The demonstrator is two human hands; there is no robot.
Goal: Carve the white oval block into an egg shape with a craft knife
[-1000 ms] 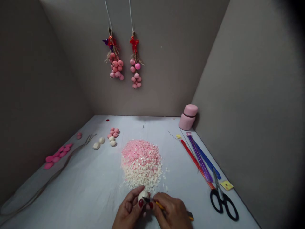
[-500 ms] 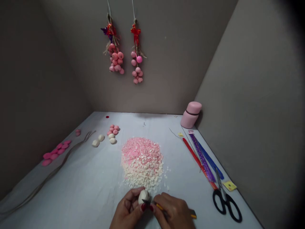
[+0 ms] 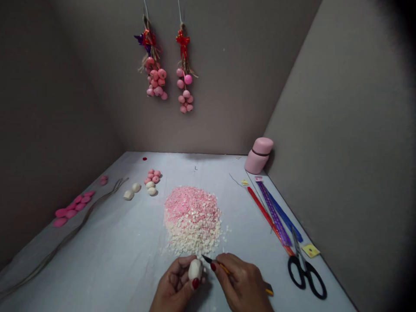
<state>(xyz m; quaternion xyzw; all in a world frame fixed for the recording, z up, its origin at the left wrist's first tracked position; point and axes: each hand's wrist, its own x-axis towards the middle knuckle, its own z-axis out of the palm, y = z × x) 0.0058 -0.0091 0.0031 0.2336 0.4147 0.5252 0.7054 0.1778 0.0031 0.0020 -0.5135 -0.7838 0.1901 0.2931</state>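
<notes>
My left hand (image 3: 177, 287) is closed round a small white rounded piece (image 3: 195, 269) at the near edge of the table. My right hand (image 3: 242, 286) grips a yellow-handled craft knife (image 3: 224, 269); its dark blade tip points left, just above and right of the white piece, not touching it. Directly beyond both hands lies a heap of pink and white shavings (image 3: 193, 219).
Black scissors (image 3: 304, 273) and red, purple and blue ribbons (image 3: 274, 213) lie at the right. A pink jar (image 3: 259, 155) stands at the back right. Pink and white beads (image 3: 150, 182), pink discs (image 3: 72, 209) and raffia strands (image 3: 66, 238) lie left. Two bead bunches (image 3: 169, 73) hang on the wall.
The knife blade has come off the white piece and moved up and right. The view has shifted slightly.
</notes>
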